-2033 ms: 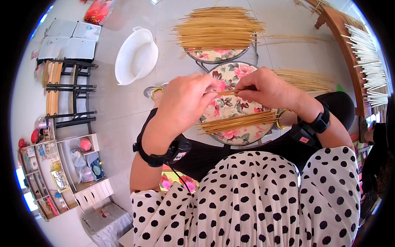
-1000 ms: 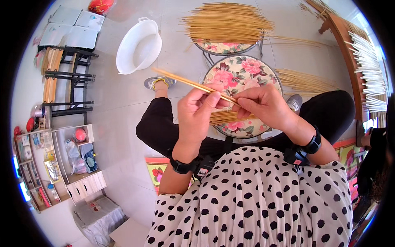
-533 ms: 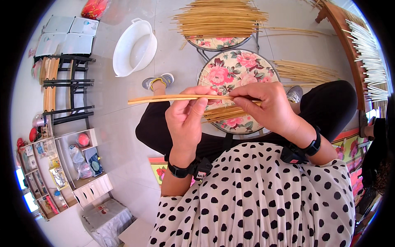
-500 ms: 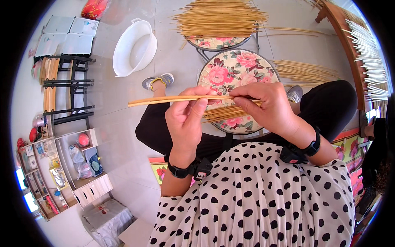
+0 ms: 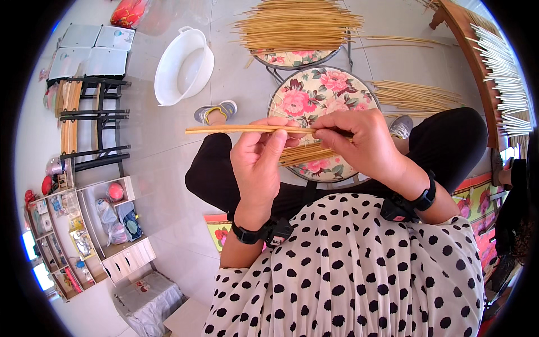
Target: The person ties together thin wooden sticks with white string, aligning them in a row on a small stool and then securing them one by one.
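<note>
Thin tan wooden sticks (image 5: 216,129) lie crosswise in front of me, close together; how many is hard to make out. My left hand (image 5: 259,154) pinches them between thumb and fingers, with their ends reaching out to the left. Thumb and fingertips of my right hand (image 5: 359,140) grip the same sticks further right, close to the left fingertips. Below the hands, a small bundle of similar sticks (image 5: 309,154) rests on a round stool (image 5: 337,81) with a floral cover. The right ends of the held sticks are hidden by my right hand.
A large pile of sticks (image 5: 297,28) covers a second stool beyond. More sticks (image 5: 415,96) lie on the floor to the right. A white tub (image 5: 185,67) stands left of my foot. White sticks (image 5: 502,81) lie on a wooden bench (image 5: 471,56). A shelf unit (image 5: 106,224) is at left.
My left hand has shifted slightly right along with the sticks. Their left ends, slightly apart before, now lie together and reach less far left. The right hand is almost still.
</note>
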